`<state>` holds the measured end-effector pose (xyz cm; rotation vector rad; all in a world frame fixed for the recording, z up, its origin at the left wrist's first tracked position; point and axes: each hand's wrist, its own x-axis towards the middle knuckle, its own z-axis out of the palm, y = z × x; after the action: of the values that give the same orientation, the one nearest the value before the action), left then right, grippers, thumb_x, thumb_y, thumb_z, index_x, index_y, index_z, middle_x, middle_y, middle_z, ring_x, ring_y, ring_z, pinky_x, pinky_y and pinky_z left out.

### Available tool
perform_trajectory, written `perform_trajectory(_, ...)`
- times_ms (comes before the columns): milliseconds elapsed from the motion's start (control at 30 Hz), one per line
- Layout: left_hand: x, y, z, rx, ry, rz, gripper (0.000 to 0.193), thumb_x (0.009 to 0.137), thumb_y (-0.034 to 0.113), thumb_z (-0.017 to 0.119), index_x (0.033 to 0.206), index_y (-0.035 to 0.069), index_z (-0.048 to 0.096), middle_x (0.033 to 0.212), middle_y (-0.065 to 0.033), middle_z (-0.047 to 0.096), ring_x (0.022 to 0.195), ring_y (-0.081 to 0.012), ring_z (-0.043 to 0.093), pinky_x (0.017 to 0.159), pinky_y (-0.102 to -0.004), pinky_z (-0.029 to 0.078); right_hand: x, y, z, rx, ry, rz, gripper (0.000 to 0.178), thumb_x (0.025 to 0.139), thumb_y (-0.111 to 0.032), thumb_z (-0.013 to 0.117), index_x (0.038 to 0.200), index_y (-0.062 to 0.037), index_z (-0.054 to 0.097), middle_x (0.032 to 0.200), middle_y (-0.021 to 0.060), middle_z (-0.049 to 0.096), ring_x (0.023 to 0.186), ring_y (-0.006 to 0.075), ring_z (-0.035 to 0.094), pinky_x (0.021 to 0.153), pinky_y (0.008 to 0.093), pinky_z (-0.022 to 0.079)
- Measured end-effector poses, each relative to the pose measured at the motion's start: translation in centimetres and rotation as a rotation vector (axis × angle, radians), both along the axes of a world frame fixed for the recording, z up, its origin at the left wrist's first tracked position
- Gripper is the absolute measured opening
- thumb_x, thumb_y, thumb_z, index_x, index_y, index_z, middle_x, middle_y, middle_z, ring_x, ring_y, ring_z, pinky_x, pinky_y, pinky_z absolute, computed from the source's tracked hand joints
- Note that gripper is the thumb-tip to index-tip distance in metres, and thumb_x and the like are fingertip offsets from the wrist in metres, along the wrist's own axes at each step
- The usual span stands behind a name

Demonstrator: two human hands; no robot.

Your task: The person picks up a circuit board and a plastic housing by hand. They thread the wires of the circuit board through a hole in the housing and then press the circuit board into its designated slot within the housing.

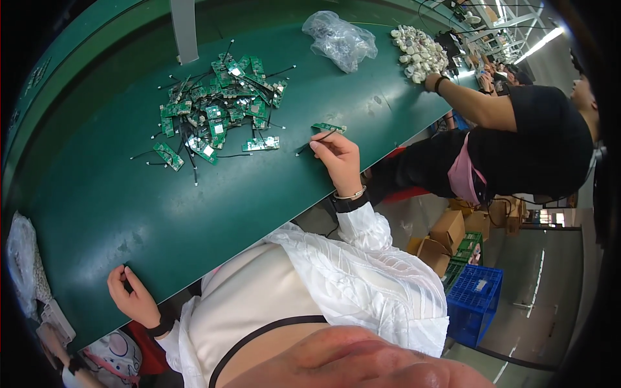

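My right hand (337,158) is over the green bench, thumb and fingers closed in a pinch on a small green circuit board (328,127) with a black wire trailing from it. The exact grip point is partly hidden by the fingers. To its left lies a loose pile of similar circuit boards (217,110), many with short black wires. My left hand (132,296) rests at the bench's near edge on the left, thumb and fingers apart, with nothing visible in it.
A clear plastic bag (339,40) and a heap of small white parts (417,53) lie toward the far right. A grey post (184,32) rises behind the pile. Another person (530,129) works at the right; a plastic bag of parts (24,265) sits far left. Crates (475,301) stand behind.
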<state>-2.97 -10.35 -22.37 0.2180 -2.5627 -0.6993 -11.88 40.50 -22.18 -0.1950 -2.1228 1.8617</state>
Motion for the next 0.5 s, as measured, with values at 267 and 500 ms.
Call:
perform_trajectory(267,0.07,-0.21,-0.28,0.034,-0.011,0.0,0.015,0.102,0.008,0.064,0.111,-0.003,0.066,0.105,-0.0122,0.068,0.089,-0.0229,0.062,0.083,-0.0335,0.051,-0.09,-0.1,-0.13,-0.018,0.001,0.001,0.012,0.091,0.003,0.074,0.104,0.0022,0.075,0.088,0.0014,0.071,0.076,0.008,0.063,0.07,0.0215,0.049)
perform_trajectory(500,0.02,-0.12,-0.34,0.034,-0.003,0.006,0.015,0.103,0.009,0.064,0.112,-0.003,0.066,0.105,-0.0114,0.067,0.089,-0.0215,0.061,0.083,-0.033,0.051,-0.12,-0.09,-0.13,-0.016,-0.003,-0.001,0.012,0.091,0.003,0.074,0.104,0.0023,0.075,0.088,0.0014,0.071,0.075,0.0079,0.063,0.069,0.0217,0.049)
